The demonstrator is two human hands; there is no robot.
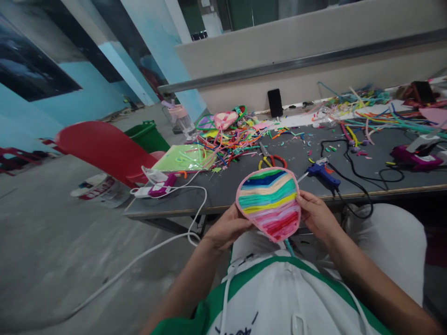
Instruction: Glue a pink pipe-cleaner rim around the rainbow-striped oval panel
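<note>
Between my two hands is a heart-like craft panel (268, 202) with a pink border and wavy stripes in blue, green, yellow, pink and red. My left hand (228, 228) grips its lower left edge, thumb in front. On the right edge, my right hand (316, 214) pinches the border between thumb and fingers. The panel is held above my lap, at the table's front edge. Just beyond it lie scissors (274, 160) with red and yellow handles, partly hidden by the panel. A blue glue gun (323, 174) rests on the table to the right.
Loose pipe cleaners (233, 144) and scraps cover the back of the grey table (223, 188). A phone (275, 103) leans against the wall. White cable (206, 200) hangs over the left edge from a power strip (162, 186). A red chair (101, 146) stands left.
</note>
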